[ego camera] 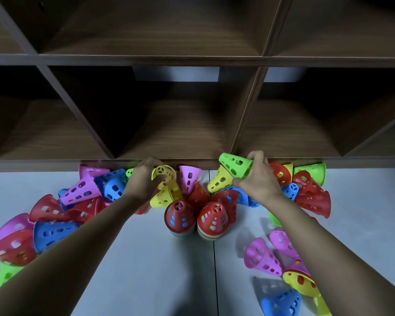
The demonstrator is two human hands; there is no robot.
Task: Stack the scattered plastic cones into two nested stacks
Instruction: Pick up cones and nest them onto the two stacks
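Dark wooden shelf (192, 58) fills the top half. Pale surface (146, 270) lies below it. Loose cones (82, 192) are heaped left and right along the shelf's bottom edge, with more at near right. Two nested stacks stand upright side by side at centre, both red-topped: left stack (180, 216), right stack (212, 218). Left hand (144, 179) curls round a yellow cone (163, 173) just behind the stacks. Right hand (258, 179) grips a green cone (235, 165) at its wide end, narrow end pointing left.

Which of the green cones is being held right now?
The green cone in the right hand, up by the shelf edge; the other green cones lie loose on the floor.
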